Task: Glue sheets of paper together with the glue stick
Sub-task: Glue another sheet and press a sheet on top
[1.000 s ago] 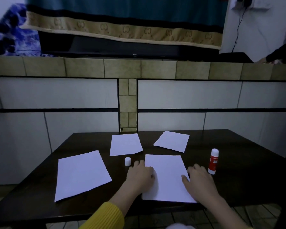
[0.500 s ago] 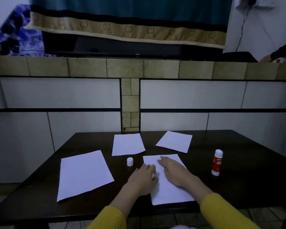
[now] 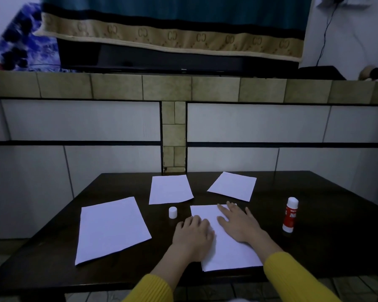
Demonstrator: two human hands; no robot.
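Filling most of the lower view, a dark brown wooden table (image 3: 314, 247) sits against a white tiled wall w/ a tan tile band (image 3: 216, 87) across its top. Above that hangs a teal cloth w/ a beige patterned border (image 3: 172, 38).

Biggest sheet: a white rectangular paper sheet (image 3: 111, 229) lying flat on the table's left side, apart from the rest. Next, the white paper sheet under both hands (image 3: 229, 251), near the front edge, centre-right. Two smaller-looking white sheets lie further back: the back-centre white sheet (image 3: 170, 189) and the back-right white sheet (image 3: 232, 186), angled, neither touching the other.

Left hand (image 3: 193, 238), yellow knit sleeve (image 3: 151, 288) on the arm, rests on the near sheet's left edge, knuckles up and fingers bent down onto the paper; nothing gripped. Right hand (image 3: 238, 223) lies flat on the same sheet's upper part, fingers straight and spread, pressing down.

Red-and-white glue stick (image 3: 290, 214) stands upright on the table, uncapped, right of the near sheet and near the right hand, not touched. Its small white cap (image 3: 172, 212) stands just left of that sheet's top corner, btw it and the big left sheet.
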